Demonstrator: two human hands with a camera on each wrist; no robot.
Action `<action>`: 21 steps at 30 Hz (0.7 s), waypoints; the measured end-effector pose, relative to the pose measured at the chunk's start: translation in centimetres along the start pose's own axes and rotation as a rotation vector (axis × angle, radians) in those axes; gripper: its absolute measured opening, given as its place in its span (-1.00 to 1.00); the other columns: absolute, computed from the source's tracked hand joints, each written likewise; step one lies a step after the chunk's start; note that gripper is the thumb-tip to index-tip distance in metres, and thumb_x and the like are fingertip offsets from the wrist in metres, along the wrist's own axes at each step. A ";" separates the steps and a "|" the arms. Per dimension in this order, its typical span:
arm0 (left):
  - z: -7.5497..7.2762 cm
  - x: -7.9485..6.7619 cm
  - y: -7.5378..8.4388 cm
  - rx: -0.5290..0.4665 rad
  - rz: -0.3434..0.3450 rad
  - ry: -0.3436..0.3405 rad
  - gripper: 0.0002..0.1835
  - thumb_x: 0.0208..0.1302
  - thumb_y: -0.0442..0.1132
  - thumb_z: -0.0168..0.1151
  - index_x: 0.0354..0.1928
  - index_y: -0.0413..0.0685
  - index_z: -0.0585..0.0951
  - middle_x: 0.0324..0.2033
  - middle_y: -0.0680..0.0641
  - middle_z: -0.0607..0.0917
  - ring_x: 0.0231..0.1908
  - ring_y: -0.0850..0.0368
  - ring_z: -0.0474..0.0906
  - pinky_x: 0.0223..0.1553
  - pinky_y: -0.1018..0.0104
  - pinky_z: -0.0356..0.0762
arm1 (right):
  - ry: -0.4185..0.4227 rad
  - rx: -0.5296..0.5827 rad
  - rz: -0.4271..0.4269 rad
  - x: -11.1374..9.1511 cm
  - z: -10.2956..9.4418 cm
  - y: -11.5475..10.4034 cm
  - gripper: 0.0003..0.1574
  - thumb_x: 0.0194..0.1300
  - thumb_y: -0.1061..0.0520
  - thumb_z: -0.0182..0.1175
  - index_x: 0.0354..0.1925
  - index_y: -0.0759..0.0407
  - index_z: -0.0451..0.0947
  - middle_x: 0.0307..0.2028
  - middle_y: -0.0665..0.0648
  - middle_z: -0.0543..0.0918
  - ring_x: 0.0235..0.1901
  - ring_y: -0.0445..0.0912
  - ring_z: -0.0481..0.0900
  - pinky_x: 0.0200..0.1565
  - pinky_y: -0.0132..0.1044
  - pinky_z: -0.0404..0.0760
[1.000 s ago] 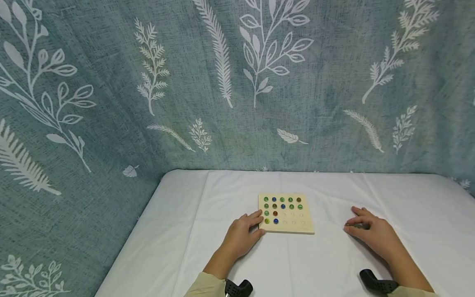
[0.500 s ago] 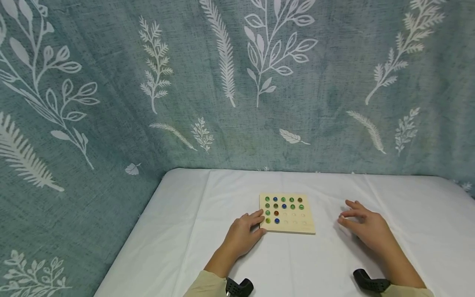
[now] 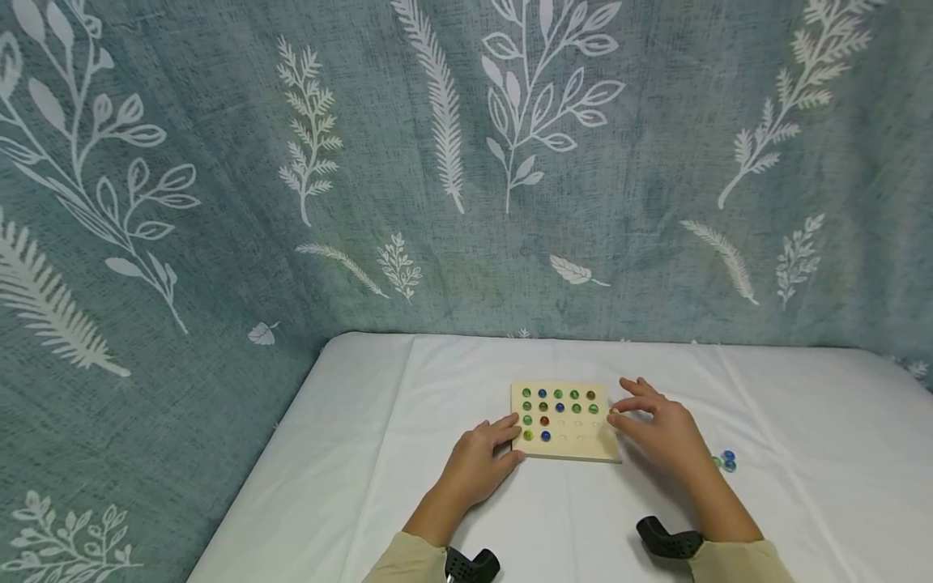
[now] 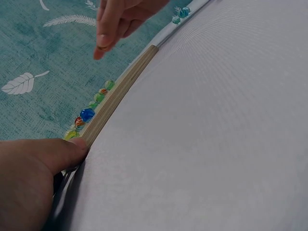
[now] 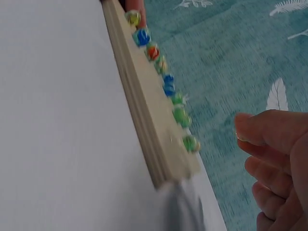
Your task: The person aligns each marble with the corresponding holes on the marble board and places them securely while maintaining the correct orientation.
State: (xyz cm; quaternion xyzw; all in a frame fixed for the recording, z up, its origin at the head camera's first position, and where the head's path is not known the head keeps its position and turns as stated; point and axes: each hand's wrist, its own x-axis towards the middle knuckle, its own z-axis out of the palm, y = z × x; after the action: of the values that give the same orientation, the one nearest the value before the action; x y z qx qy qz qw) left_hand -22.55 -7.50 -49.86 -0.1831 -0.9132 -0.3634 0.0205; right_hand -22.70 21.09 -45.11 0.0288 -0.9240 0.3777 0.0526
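A pale wooden marble board (image 3: 586,450) lies on the white cloth. Glass marbles (image 3: 560,408) in green, blue, brown and red fill its two far rows and the left ends of its two near rows; bare hollows show at the near right. My left hand (image 3: 475,463) grips the board's left side, thumb at the near corner and fingertips on the edge. Over the right edge, my right hand (image 3: 659,429) pinches a marble (image 4: 101,47) between thumb and index finger. The fingertips hide most of this marble, and its other fingers are spread away from it.
Several loose marbles (image 3: 730,460), blue and green, lie on the cloth right of the board, partly behind the right forearm. A white cloth (image 3: 408,389) covers the table. A teal leaf-patterned curtain (image 3: 466,267) hangs along the back and left.
My right hand has lifted from the loose marbles and moved left to the board's right edge, a marble between its fingertips. The loose marbles have come into sight. My left hand stays put.
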 end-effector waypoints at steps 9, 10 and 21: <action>0.1 -0.1 -0.1 -0.010 0.001 -0.002 -0.55 0.25 -0.10 0.36 0.20 0.07 0.63 0.32 0.23 0.46 0.33 -0.18 0.40 0.35 -0.04 0.38 | 0.052 0.049 -0.027 1.3 2.5 -2.4 -0.64 0.27 -0.05 0.33 -0.14 0.21 0.73 0.37 0.20 0.41 0.47 0.20 0.12 0.38 0.33 0.17; 0.0 -0.1 -0.1 -0.008 0.004 -0.001 -0.55 0.25 -0.10 0.36 0.20 0.07 0.63 0.32 0.23 0.46 0.33 -0.18 0.40 0.36 -0.04 0.38 | 0.060 0.060 -0.026 1.4 2.6 -2.6 -0.64 0.27 -0.04 0.33 -0.14 0.21 0.73 0.37 0.20 0.42 0.47 0.20 0.13 0.39 0.32 0.16; 0.0 0.1 -0.2 0.011 0.018 -0.005 -0.56 0.26 -0.08 0.35 0.19 0.09 0.63 0.32 0.24 0.46 0.30 -0.23 0.42 0.34 -0.07 0.40 | 0.037 0.072 0.012 2.4 4.3 -4.0 -0.65 0.30 0.00 0.29 -0.11 0.24 0.72 0.39 0.21 0.38 0.50 0.18 0.06 0.43 0.28 0.09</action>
State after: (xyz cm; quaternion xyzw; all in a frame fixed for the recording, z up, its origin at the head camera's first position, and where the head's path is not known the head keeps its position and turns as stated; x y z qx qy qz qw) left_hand -22.76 -7.64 -49.95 -0.1919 -0.9136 -0.3577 0.0225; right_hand -24.99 15.20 -45.14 0.0180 -0.9087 0.4117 0.0664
